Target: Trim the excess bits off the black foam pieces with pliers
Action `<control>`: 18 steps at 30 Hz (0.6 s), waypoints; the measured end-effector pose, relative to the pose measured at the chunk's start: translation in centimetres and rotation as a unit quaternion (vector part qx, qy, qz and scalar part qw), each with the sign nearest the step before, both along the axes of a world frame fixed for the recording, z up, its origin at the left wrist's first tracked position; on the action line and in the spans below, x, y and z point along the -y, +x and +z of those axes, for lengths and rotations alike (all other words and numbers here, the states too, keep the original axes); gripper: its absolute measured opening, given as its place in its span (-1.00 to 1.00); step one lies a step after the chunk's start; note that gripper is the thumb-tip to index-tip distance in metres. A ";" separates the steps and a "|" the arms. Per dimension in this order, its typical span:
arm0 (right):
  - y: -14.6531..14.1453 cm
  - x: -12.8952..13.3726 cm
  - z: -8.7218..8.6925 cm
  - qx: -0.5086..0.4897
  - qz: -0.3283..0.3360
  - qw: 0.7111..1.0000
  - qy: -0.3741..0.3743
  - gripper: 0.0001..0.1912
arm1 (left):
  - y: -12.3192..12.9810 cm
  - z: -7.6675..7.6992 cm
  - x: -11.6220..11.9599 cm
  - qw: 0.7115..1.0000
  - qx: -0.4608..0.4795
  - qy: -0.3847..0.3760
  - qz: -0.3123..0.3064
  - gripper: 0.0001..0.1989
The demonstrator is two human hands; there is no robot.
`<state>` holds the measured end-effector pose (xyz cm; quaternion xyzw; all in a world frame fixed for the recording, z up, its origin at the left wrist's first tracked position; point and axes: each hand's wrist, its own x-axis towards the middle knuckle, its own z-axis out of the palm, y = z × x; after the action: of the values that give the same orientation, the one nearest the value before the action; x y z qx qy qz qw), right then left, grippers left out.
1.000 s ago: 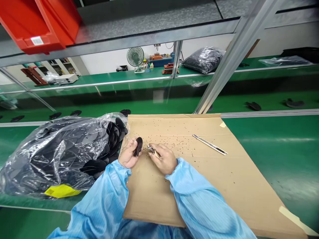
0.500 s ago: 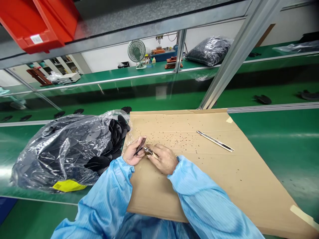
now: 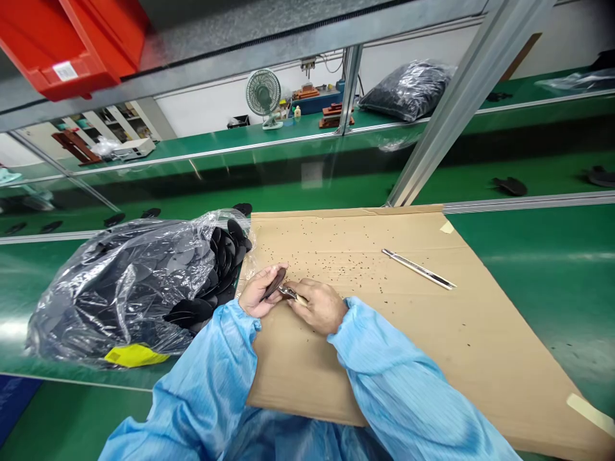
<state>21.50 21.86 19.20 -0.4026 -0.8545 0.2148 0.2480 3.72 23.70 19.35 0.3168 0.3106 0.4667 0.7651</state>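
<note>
Pinched in my left hand (image 3: 257, 296) is a thin, dark oval disc (image 3: 274, 285), tilted up on its edge. My right hand (image 3: 319, 306) is closed around a pair of nippers (image 3: 289, 292) with metal jaws and pale handles. The jaws meet the disc's lower right edge; whether they grip it I cannot tell. Both hands are above a sheet of cardboard (image 3: 298, 378) strewn with tiny dark bits (image 3: 355, 264). Left of my hands, a clear plastic bag (image 3: 120, 288) lies on its side, its mouth full of similar black discs (image 3: 223, 253).
A slim utility knife (image 3: 419, 269) lies on the cardboard's right half. Behind runs a green conveyor belt (image 3: 317, 192) with dark pieces on it. An aluminium post (image 3: 451, 121) rises at the back right. A red bin (image 3: 72, 48) sits on the shelf overhead, upper left.
The disc has turned slightly in my left hand, showing more of its face. Both hands stay together in nearly the same place; the view has shifted a little.
</note>
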 end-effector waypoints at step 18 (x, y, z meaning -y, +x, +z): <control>1.3 -1.3 -0.8 -0.453 -0.081 0.848 -0.262 -0.52 | 1.0 -0.1 -0.5 0.988 -0.022 -0.015 0.154 -0.36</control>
<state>22.82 23.13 18.42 -0.3786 -0.5235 0.5682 0.5096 4.70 24.25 19.27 0.2635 0.3796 0.5674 0.6816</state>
